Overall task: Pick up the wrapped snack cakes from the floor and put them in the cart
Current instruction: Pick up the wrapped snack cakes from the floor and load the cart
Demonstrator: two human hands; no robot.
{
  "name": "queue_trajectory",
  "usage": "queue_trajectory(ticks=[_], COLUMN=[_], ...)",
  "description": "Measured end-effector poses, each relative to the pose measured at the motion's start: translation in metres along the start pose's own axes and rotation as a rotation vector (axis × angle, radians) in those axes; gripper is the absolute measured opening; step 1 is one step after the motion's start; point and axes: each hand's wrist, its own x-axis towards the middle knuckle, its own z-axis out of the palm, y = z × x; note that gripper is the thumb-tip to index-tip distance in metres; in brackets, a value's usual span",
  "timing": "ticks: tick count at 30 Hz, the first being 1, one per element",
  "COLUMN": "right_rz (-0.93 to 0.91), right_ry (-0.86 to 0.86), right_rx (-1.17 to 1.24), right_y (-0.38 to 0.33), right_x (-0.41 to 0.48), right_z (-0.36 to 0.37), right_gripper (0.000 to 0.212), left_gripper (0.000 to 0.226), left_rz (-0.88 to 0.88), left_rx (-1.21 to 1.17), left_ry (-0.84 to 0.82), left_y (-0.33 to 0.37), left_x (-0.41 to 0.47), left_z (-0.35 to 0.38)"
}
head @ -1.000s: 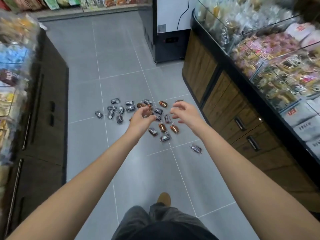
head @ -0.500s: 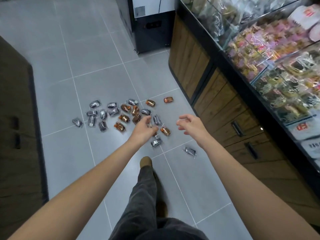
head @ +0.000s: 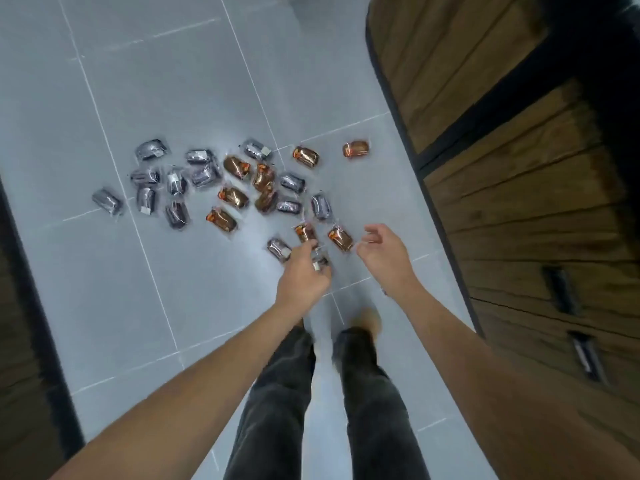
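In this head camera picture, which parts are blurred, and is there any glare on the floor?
Head view: motion blur smears the wooden cabinet at right and the shoe; the snack cakes are sharper; head view also shows a soft pale sheen on the floor tiles, no hard glare.

Grey tiled floor (head: 173, 81) with scattered silver- and orange-wrapped snack cakes (head: 233, 197).

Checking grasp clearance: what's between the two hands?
Head view: one orange-wrapped cake lies on the floor between the fingertips of the left hand and the right hand; around it, only bare grey tile.
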Motion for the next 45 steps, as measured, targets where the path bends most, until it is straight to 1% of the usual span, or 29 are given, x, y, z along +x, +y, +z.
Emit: queue_trajectory(ticks=[3,5,7,9,12,15,17,20,23,24,26,28,30,35,40,42,43,45], right_rz=[0.004,0.012,0.007,-0.015,-0.014,-0.050,-0.068,-0.100,-0.143,-0.160,-0.196,-0.225,-0.238,-0.215,-0.113,-0.085,-0.073,-0.045], right_ry=[-0.019,-0.036,-0.065,-0.089,-0.120,-0.148,-0.140,-0.103,-0.087,-0.068,0.002,0.069,0.092,0.071,0.070,0.077,0.075,0.031], right_rx=[-0.051,-0.085,-0.146,-0.220,-0.308,-0.413,-0.496,-0.593,-0.718,-0.752,-0.807,-0.830,-0.816,-0.695,-0.602,-0.556,-0.526,-0.500], right_y=[0.041,0.077,0.112,0.147,0.198,0.244,0.270,0.303,0.329,0.335,0.345,0.351,0.352,0.341,0.309,0.290,0.270,0.259], right_x=[0.070,0.120,0.165,0.206,0.259,0.306,0.331,0.359,0.377,0.381,0.390,0.396,0.399,0.369,0.305,0.278,0.258,0.239], right_z=[0.026,0.046,0.068,0.089,0.118,0.147,0.164,0.184,0.198,0.202,0.208,0.211,0.212,0.194,0.152,0.129,0.110,0.102], right_gripper=[0.024,0.030,0.037,0.040,0.044,0.048,0.056,0.073,0.092,0.096,0.094,0.087,0.081,0.073,0.079,0.079,0.079,0.077], left_gripper=[0.053,0.057,0.061,0.066,0.069,0.069,0.071,0.078,0.086,0.088,0.087,0.084,0.081,0.079,0.079,0.079,0.079,0.079], left_rz=[-0.071,-0.136,-0.162,-0.179,-0.202,-0.118,-0.039,0.055,0.147,0.173,0.217,0.232,0.209,0.122,0.116,0.098,0.105,0.070], left_rx=[0.010,0.010,0.006,0.040,0.111,0.253,0.372,0.502,0.624,0.667,0.731,0.760,0.754,0.667,0.631,0.596,0.583,0.555], left_ry=[0.041,0.065,0.108,0.132,0.096,0.050,0.049,0.047,0.004,-0.006,-0.002,0.026,0.037,-0.037,-0.036,-0.019,-0.022,-0.019], left_y=[-0.043,-0.076,-0.109,-0.140,-0.186,-0.229,-0.255,-0.290,-0.319,-0.327,-0.340,-0.346,-0.344,-0.320,-0.270,-0.243,-0.218,-0.203], left_x=[0.057,0.096,0.133,0.167,0.212,0.251,0.274,0.299,0.313,0.315,0.318,0.320,0.322,0.312,0.273,0.254,0.240,0.227], left_z=[0.044,0.073,0.101,0.127,0.166,0.199,0.217,0.239,0.252,0.255,0.260,0.264,0.264,0.242,0.198,0.178,0.162,0.150])
